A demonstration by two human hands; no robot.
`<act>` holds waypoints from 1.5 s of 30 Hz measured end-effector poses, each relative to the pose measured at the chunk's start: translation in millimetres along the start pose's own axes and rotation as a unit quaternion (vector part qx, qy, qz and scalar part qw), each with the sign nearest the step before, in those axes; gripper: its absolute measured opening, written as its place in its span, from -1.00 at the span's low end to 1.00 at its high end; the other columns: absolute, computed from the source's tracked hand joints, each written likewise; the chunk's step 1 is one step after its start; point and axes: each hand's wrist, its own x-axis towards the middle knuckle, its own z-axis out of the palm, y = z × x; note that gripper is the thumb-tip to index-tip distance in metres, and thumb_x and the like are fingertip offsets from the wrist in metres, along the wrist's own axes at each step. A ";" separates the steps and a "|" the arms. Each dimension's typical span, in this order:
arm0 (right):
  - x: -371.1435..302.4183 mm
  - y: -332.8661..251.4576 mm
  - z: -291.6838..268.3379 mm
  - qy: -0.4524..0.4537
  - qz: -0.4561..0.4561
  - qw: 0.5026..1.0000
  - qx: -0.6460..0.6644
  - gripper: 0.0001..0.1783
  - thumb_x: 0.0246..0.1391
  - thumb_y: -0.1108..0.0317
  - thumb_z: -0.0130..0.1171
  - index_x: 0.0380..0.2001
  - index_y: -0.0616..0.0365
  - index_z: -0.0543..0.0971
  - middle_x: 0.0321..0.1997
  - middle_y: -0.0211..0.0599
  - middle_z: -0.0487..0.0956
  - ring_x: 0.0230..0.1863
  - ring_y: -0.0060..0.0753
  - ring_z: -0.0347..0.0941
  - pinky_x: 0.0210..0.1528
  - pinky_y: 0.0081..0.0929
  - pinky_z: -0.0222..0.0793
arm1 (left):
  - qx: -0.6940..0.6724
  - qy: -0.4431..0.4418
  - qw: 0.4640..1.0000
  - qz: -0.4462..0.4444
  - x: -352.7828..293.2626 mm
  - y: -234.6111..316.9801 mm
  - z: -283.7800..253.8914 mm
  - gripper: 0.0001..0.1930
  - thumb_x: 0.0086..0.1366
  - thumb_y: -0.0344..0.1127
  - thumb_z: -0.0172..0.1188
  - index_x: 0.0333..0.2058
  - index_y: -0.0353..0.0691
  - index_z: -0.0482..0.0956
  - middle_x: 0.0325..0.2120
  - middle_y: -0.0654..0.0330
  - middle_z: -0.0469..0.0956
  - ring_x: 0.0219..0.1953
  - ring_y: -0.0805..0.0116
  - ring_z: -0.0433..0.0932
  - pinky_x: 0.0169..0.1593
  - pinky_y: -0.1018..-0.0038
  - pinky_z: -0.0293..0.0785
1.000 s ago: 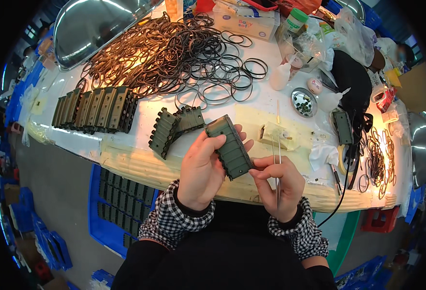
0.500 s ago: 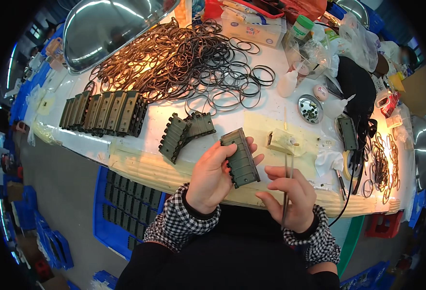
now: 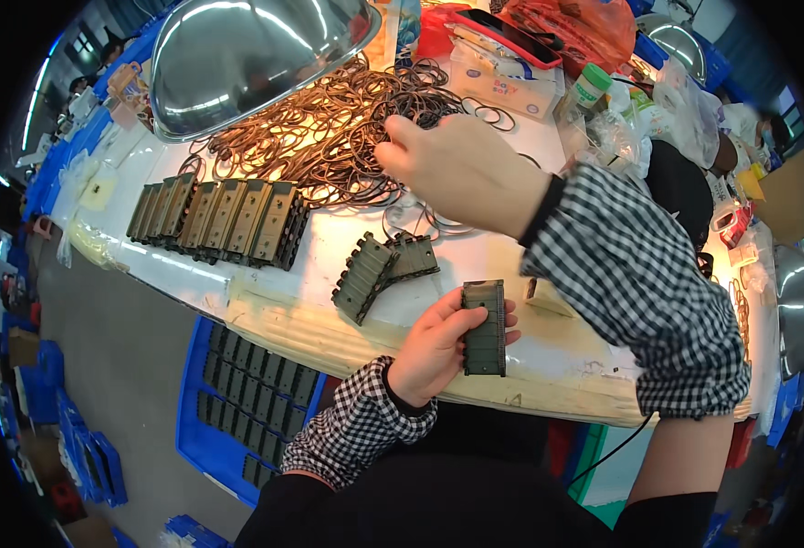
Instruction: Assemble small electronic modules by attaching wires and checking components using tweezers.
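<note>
Left hand (image 3: pixel 431 354): pinching a green ribbed block (image 3: pixel 485 347) between thumb and fingers, with the thumb across the upper face and fingertips out beyond the right side. Held nearly upright, long edges running up and down, in front of the body and over the near edge of the white table (image 3: pixel 329 239).

Right hand (image 3: pixel 466 169): raised farther up, over a heap of dark loops (image 3: pixel 329 128), back of the hand uppermost, fingers bent. Cannot tell whether pinching anything or touching the loops. On both forearms, black-and-white checked sleeves (image 3: pixel 612 256). Just beside the right one and partly hidden by it, a small pale block (image 3: pixel 548 298).

Near the held block, up and to the left, two more green blocks (image 3: pixel 362 279), one partly over or against the other. Cannot tell which. Farther left, a row of green-brown pieces (image 3: pixel 225 217) side by side. Over the heap's left part, a shiny domed lamp shade (image 3: pixel 256 68). Below the table, on the left, a blue tray (image 3: pixel 190 429) with rows of dark green pieces (image 3: pixel 260 388). Along the far side, a green-capped bottle (image 3: pixel 590 89) and a red plastic bag (image 3: pixel 584 26).
</note>
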 end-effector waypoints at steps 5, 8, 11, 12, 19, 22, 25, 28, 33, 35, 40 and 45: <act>84.1 11.2 72.0 -0.114 -0.008 0.993 0.013 -0.61 0.02 0.35 0.03 -0.02 0.09 0.50 0.16 0.14 0.40 -0.35 -0.13 0.61 -0.32 -0.31 0.54 | 0.003 0.001 1.000 -0.005 0.6 -0.8 -1.1 -0.71 0.36 -0.42 -0.07 0.03 -0.35 0.34 -0.05 0.00 0.49 -0.04 0.15 0.55 0.09 0.27 0.48; 105.1 8.5 86.2 -0.162 -0.014 0.986 0.026 -0.37 0.04 0.37 -0.04 0.24 -0.29 0.34 0.24 0.06 0.35 -0.16 -0.19 0.58 -0.20 -0.30 0.51 | -0.006 -0.006 1.000 -0.009 -0.3 -1.1 -3.3 -0.72 0.37 -0.42 -0.07 0.02 -0.33 0.32 -0.10 0.01 0.51 -0.04 0.14 0.56 0.04 0.30 0.51; 100.3 33.0 142.6 -0.102 -0.051 0.993 0.013 -0.58 0.07 0.30 -0.01 0.03 -0.24 0.53 -0.27 -0.25 0.56 -0.28 -0.25 0.57 -0.32 -0.35 0.49 | 0.003 -0.011 0.999 -0.039 0.9 4.2 7.2 -0.71 0.38 -0.45 -0.13 0.05 -0.37 0.30 -0.06 0.04 0.48 -0.03 0.25 0.52 0.15 0.29 0.44; 104.2 27.9 138.2 -0.136 0.003 0.991 -0.013 -0.71 0.08 0.26 -0.01 -0.14 -0.14 0.59 -0.32 -0.27 0.58 -0.27 -0.26 0.57 -0.34 -0.35 0.49 | -0.004 -0.024 0.999 -0.030 -0.1 3.2 3.7 -0.70 0.38 -0.45 -0.13 0.06 -0.37 0.30 -0.08 0.06 0.49 -0.05 0.26 0.53 0.12 0.32 0.45; 115.9 60.5 136.3 -0.201 0.134 0.969 0.050 -0.75 0.00 0.20 0.11 -0.29 0.07 0.61 -0.26 -0.16 0.60 -0.20 -0.13 0.56 -0.22 -0.23 0.49 | -0.013 -0.044 0.999 -0.012 1.8 1.3 -1.3 -0.69 0.38 -0.46 -0.14 0.08 -0.34 0.28 -0.13 0.11 0.51 -0.10 0.33 0.55 0.02 0.40 0.49; 122.1 59.1 122.0 -0.124 0.214 0.948 0.199 -0.66 0.00 0.08 0.08 -0.27 0.03 0.63 -0.27 -0.14 0.63 -0.21 -0.09 0.55 -0.18 -0.16 0.46 | -0.028 -0.038 0.999 -0.010 3.0 0.1 -1.8 -0.70 0.39 -0.46 -0.14 0.08 -0.33 0.28 -0.13 0.12 0.51 -0.11 0.35 0.55 0.01 0.40 0.50; 126.0 63.2 131.8 -0.100 0.212 0.955 0.182 -0.71 0.07 0.18 0.00 -0.22 -0.03 0.62 -0.24 -0.23 0.63 -0.15 -0.19 0.57 -0.16 -0.21 0.49 | -0.026 -0.040 0.999 -0.013 4.6 -1.1 -2.4 -0.70 0.39 -0.45 -0.13 0.07 -0.33 0.28 -0.14 0.14 0.51 -0.12 0.36 0.55 0.00 0.42 0.50; 130.6 59.2 147.0 -0.109 0.165 0.977 0.084 -0.72 0.13 0.34 -0.07 -0.16 -0.11 0.60 -0.22 -0.34 0.64 -0.13 -0.26 0.57 -0.17 -0.28 0.51 | -0.033 -0.034 0.999 -0.010 5.3 -3.9 -5.5 -0.71 0.38 -0.45 -0.11 0.06 -0.33 0.29 -0.16 0.16 0.51 -0.15 0.40 0.55 -0.04 0.45 0.52; 149.3 62.2 185.4 -0.175 0.125 0.976 0.039 -0.71 0.11 0.30 -0.01 -0.14 -0.04 0.62 -0.13 -0.34 0.65 -0.10 -0.29 0.58 -0.14 -0.28 0.52 | -0.040 -0.012 0.999 -0.010 4.4 -6.2 -7.4 -0.71 0.36 -0.47 -0.10 0.05 -0.32 0.30 -0.17 0.20 0.51 -0.18 0.45 0.55 -0.10 0.51 0.52; 157.9 63.1 196.3 -0.153 0.132 0.979 0.039 -0.72 0.11 0.30 -0.01 -0.17 -0.03 0.63 -0.16 -0.33 0.65 -0.12 -0.29 0.59 -0.15 -0.29 0.52 | -0.041 0.006 0.999 -0.006 2.7 -4.2 -5.0 -0.70 0.35 -0.48 -0.10 0.05 -0.32 0.29 -0.16 0.20 0.51 -0.18 0.46 0.54 -0.10 0.52 0.52; 165.6 71.3 219.0 -0.050 0.158 0.986 0.034 -0.74 0.10 0.31 0.00 -0.23 0.02 0.64 -0.22 -0.30 0.66 -0.17 -0.29 0.60 -0.17 -0.30 0.53 | -0.049 0.017 0.999 -0.011 2.4 -5.3 2.1 -0.69 0.35 -0.48 -0.11 0.06 -0.33 0.28 -0.11 0.16 0.50 -0.14 0.45 0.53 -0.07 0.52 0.52; 147.5 70.2 189.8 0.018 0.092 0.996 -0.008 -0.78 0.09 0.32 0.00 -0.34 0.06 0.64 -0.32 -0.28 0.66 -0.25 -0.29 0.61 -0.24 -0.33 0.53 | -0.022 0.001 0.999 -0.024 5.6 -7.5 -8.4 -0.68 0.36 -0.46 -0.12 0.08 -0.32 0.28 -0.03 0.08 0.48 -0.06 0.37 0.54 0.03 0.43 0.49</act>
